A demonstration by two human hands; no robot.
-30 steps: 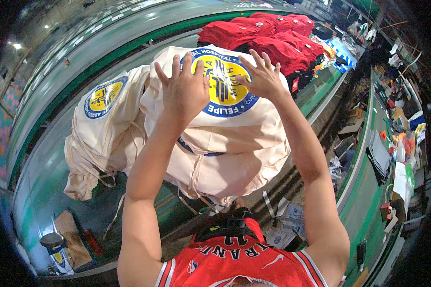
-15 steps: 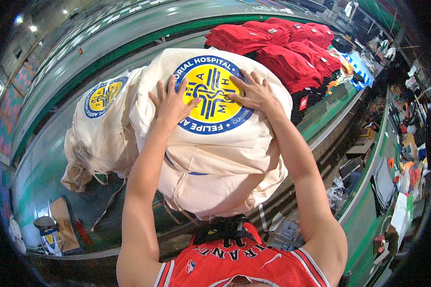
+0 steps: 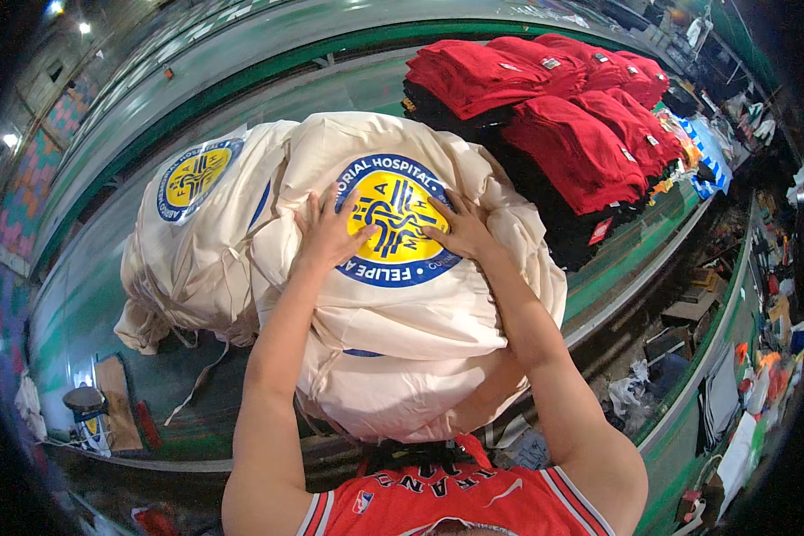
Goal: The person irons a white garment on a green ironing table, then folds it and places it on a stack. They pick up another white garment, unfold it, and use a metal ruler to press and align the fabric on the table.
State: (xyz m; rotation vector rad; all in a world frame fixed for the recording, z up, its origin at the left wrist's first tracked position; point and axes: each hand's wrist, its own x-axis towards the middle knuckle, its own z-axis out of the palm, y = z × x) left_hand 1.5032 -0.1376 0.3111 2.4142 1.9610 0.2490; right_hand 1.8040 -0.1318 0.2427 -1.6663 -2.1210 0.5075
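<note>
A thick pile of cream cloth bags (image 3: 402,326) rises in front of me on the green table, with a round blue-and-yellow emblem printed on the top one. On the left part of that emblem my left hand (image 3: 330,232) lies flat, fingers spread. My right hand (image 3: 463,227) presses on the emblem's right part, its fingers also apart. Neither hand grips the cloth. Against the left side of this pile stands a second pile of cream bags (image 3: 192,255) with the same emblem, thin cords hanging from its lower edge.
Folded red shirts (image 3: 572,143) lie in stacks at the back right, with black cloth beneath. A brown board (image 3: 119,404) and a round dark-topped object (image 3: 84,399) are at the left on the green table (image 3: 62,339). Cluttered shelving (image 3: 759,357) runs along the right.
Both hands have come nearer to me and lower, still flat on the emblem. The top of the pile has sunk and shifted toward me, with more creases at its right side.
</note>
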